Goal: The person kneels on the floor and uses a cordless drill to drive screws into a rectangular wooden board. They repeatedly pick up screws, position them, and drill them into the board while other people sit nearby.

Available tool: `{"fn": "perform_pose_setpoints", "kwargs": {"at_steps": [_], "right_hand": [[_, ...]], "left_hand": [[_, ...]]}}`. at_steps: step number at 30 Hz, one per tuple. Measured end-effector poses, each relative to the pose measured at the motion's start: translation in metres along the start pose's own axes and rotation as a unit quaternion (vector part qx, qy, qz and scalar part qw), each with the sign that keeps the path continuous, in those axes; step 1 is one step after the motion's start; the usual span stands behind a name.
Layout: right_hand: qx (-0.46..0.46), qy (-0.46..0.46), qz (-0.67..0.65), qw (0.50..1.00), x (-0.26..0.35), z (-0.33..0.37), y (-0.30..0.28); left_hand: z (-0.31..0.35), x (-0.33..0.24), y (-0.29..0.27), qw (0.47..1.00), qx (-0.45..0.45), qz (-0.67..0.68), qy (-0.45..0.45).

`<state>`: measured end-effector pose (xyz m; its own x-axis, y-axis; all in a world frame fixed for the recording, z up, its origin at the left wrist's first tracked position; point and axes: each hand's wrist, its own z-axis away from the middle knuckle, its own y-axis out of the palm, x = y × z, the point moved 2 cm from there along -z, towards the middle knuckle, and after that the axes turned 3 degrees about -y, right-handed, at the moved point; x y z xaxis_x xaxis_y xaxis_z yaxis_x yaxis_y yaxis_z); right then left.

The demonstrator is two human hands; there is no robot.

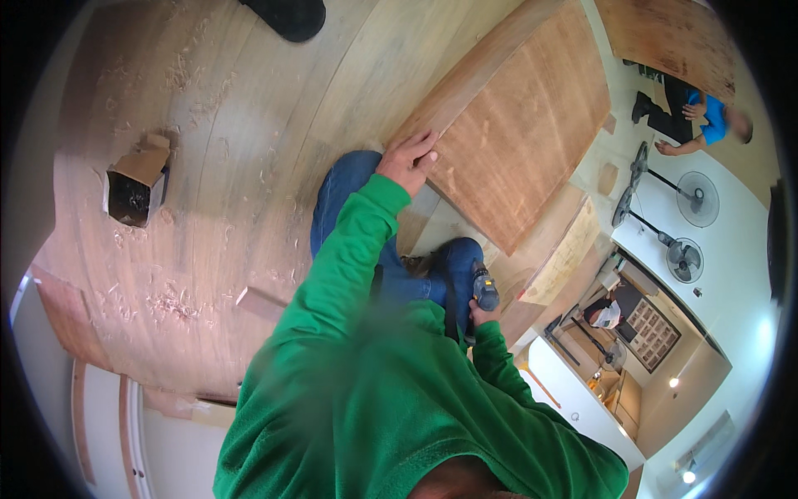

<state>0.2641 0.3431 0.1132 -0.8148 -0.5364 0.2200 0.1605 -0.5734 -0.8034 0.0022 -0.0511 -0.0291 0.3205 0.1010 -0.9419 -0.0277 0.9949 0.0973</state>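
Observation:
My left hand reaches forward to the near corner of a large reddish-brown wooden panel, its fingers bent against the panel's edge. Whether something small sits between those fingertips is too small to tell. In my right hand, low beside my knee, is a cordless drill with a dark and grey body. The drill is apart from the panel. Along the panel's left side runs a second wooden face, joined to it at an edge.
Wood shavings litter the floor around an open cardboard box and a wood offcut. Boards lie right of the panel. Standing fans and a person in blue are farther right, another person beyond.

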Motion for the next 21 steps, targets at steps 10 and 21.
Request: {"fn": "perform_pose_setpoints", "kwargs": {"at_steps": [10,21], "right_hand": [[0.008,-0.006,0.021,1.000,-0.020,-0.012,0.004],[-0.009,-0.068,-0.114,0.991,-0.062,-0.030,0.022]], "left_hand": [[0.025,0.023,-0.096,0.949,-0.005,0.266,-0.170],[0.241,0.038,-0.402,0.804,-0.588,-0.068,-0.056]]}}
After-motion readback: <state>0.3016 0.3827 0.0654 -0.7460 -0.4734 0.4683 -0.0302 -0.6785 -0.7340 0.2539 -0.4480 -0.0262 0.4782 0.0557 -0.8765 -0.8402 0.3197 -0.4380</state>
